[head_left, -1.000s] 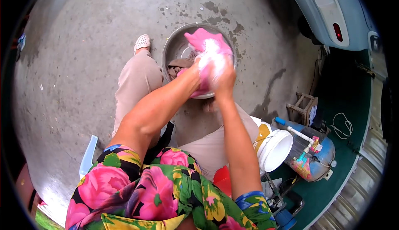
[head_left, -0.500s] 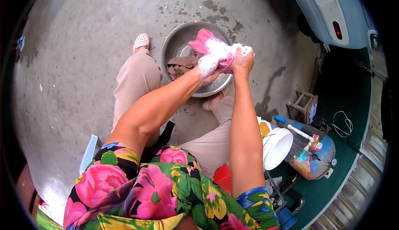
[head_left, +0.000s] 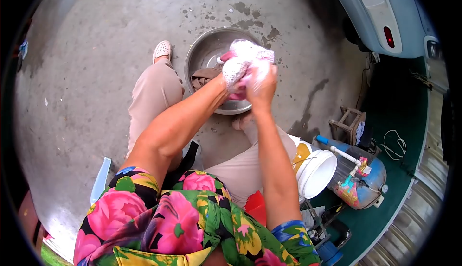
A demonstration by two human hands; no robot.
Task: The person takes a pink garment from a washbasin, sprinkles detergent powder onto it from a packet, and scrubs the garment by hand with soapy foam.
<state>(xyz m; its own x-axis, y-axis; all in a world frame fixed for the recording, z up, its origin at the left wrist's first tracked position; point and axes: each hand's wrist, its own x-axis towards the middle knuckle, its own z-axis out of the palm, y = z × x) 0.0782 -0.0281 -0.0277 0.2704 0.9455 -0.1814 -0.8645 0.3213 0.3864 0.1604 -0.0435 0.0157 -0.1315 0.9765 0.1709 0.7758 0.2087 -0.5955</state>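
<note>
A pink cloth (head_left: 237, 95), largely covered in white foam, is bunched between both hands above a round metal basin (head_left: 196, 52). Thick suds coat my left hand (head_left: 235, 77), which is closed on the cloth. My right hand (head_left: 262, 84), blurred by motion, grips the cloth from the right, close against the left one. Inside the basin, at its left side, lies a brown cloth (head_left: 204, 76).
At the right are a white bucket (head_left: 317, 173), a tank with pipes (head_left: 370, 182) and a small wooden stool (head_left: 347, 124). A vehicle's rear (head_left: 385, 16) fills the top right. Wet spots mark the concrete floor (head_left: 96, 73).
My right hand swung out to the right, then came back left and down against my left hand. The pink cloth is now bunched up, with more foam over it.
</note>
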